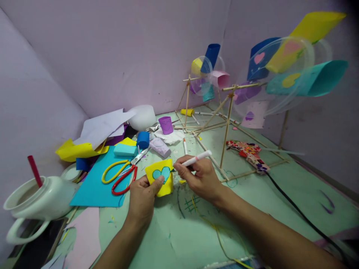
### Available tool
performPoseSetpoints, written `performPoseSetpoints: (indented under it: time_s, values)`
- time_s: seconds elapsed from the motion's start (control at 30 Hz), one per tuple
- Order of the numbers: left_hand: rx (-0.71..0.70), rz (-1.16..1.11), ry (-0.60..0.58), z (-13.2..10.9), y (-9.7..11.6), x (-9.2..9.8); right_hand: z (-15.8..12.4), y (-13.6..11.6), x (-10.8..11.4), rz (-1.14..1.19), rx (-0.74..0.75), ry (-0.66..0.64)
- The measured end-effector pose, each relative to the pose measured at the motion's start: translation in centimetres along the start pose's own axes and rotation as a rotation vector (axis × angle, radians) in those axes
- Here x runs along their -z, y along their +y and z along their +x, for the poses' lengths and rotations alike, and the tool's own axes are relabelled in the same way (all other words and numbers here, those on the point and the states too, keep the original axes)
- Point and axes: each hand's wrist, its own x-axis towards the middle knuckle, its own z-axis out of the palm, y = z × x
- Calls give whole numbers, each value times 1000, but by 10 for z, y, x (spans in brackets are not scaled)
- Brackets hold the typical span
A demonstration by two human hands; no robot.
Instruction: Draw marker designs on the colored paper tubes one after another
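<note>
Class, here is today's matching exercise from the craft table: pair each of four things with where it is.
1. yellow paper piece with a teal heart
2. white marker pen
3. scissors with yellow and red handles
4. patterned glue gun
a. on the blue paper sheet
b. in the right hand
c. on the green mat
d. in the left hand
Pairs: 1-d, 2-b, 3-a, 4-c
</note>
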Motion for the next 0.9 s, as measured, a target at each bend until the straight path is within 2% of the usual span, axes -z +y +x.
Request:
performPoseSetpoints:
  time_s: [0.27, 0.9]
  values:
    - [-12, 19, 26, 0, 2, -2, -1, -1, -2, -4, 7, -8]
    - [-65, 45, -8, 1, -2, 1, -6, -5, -7, 10, 38, -52]
